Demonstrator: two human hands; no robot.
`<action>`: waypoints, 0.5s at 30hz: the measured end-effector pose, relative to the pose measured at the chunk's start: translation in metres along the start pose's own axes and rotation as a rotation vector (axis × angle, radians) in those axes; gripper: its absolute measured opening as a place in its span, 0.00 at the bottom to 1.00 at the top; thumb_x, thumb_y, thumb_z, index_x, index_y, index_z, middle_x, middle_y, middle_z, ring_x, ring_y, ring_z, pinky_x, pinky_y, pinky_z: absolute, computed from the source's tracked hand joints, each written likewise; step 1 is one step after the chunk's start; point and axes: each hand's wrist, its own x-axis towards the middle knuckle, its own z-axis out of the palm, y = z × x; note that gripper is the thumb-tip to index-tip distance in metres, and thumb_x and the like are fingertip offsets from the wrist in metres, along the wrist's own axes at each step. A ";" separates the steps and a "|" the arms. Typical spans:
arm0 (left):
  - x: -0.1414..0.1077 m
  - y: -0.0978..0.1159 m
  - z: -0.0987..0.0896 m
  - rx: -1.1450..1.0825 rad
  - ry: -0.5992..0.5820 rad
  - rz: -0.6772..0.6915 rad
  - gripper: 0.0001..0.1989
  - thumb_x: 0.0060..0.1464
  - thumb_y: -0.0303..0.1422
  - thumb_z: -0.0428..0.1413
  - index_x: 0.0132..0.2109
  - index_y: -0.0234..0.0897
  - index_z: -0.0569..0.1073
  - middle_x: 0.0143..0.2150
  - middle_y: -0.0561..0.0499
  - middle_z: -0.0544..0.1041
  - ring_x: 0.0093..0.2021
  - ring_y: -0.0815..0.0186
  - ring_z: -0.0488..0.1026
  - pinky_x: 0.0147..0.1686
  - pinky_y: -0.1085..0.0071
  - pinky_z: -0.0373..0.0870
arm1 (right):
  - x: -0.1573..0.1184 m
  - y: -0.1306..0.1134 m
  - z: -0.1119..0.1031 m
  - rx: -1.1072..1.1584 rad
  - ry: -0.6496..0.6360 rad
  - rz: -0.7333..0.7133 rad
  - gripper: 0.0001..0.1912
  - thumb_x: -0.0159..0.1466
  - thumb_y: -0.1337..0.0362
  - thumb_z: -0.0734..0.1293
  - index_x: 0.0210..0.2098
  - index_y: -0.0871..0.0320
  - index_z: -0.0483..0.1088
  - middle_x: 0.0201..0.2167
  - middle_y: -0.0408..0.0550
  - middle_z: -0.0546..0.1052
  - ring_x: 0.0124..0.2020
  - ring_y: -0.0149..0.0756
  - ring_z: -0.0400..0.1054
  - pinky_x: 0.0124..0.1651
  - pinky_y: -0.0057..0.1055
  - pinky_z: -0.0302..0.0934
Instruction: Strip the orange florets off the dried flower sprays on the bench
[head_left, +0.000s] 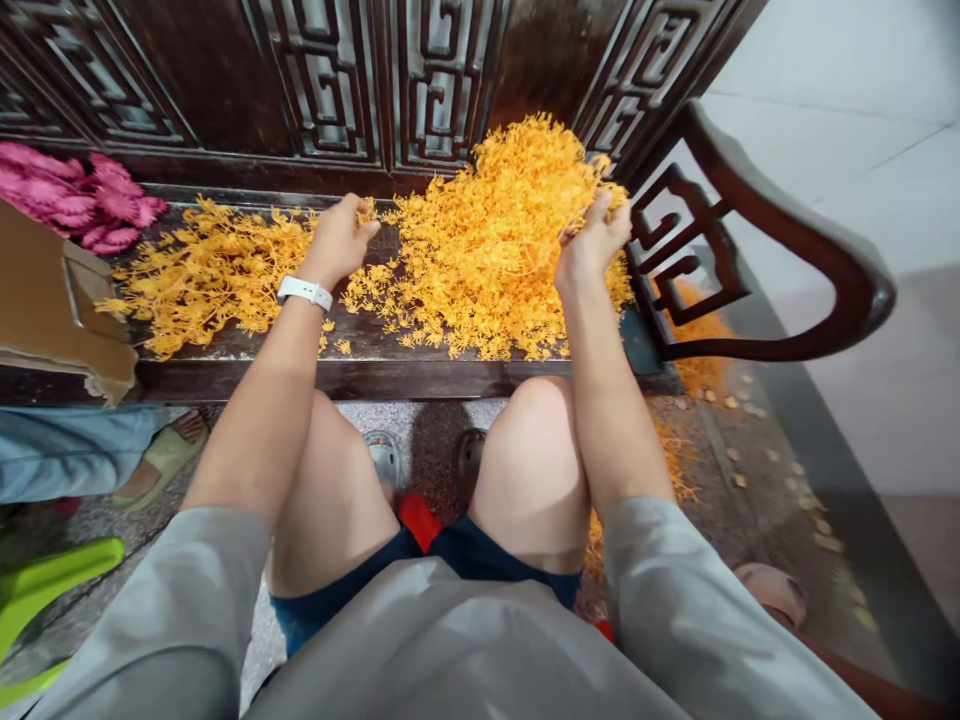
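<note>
Orange-yellow sprigs (487,250) piled all over a dark wooden bench seat (360,378), what's the person actually got hold of here?

Both hands are in it. The left hand (337,240), the one with the white watch strap (304,292), is curled over at the near-left part of the spread, fingertips pinched on a few sprigs. The right hand (592,240) is clenched around a loose clump at the right edge of the tall mound.

Where's the stuff sitting, just the bench?

Mostly. There's a big mound against the carved wooden backrest (442,80) and a thinner patch spreading left. Some has spilled past the curved armrest (780,230) onto the speckled floor (750,480), too.

What's that on the far left?

A bundle of magenta fibres (75,195) on the seat, with a flattened cardboard box (45,300) just in front of it, hanging over the seat edge.

Anyone else around?

Looks like it: below the box there's a co-worker's blue trouser leg (67,450) and a foot in a green sandal (165,460), right beside the person's own knees.
</note>
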 end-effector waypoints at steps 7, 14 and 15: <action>-0.003 0.029 0.026 0.054 -0.114 0.176 0.30 0.67 0.42 0.55 0.70 0.31 0.71 0.71 0.31 0.70 0.73 0.40 0.64 0.74 0.44 0.57 | -0.044 -0.014 0.018 -0.142 -0.520 -0.023 0.43 0.59 0.18 0.57 0.48 0.48 0.69 0.35 0.47 0.73 0.34 0.39 0.73 0.32 0.37 0.69; -0.014 0.057 0.031 -0.345 -0.022 0.133 0.25 0.69 0.50 0.55 0.59 0.36 0.78 0.43 0.39 0.83 0.53 0.49 0.78 0.60 0.54 0.70 | -0.073 -0.023 0.035 -0.160 -0.723 -0.019 0.40 0.62 0.23 0.62 0.52 0.49 0.71 0.39 0.48 0.77 0.41 0.42 0.76 0.41 0.44 0.77; -0.014 0.064 0.034 -0.435 -0.010 0.139 0.23 0.71 0.51 0.53 0.52 0.37 0.80 0.40 0.40 0.82 0.49 0.51 0.79 0.57 0.55 0.72 | -0.075 -0.022 0.037 -0.155 -0.739 -0.011 0.39 0.62 0.23 0.62 0.52 0.49 0.71 0.39 0.48 0.76 0.41 0.42 0.76 0.42 0.45 0.78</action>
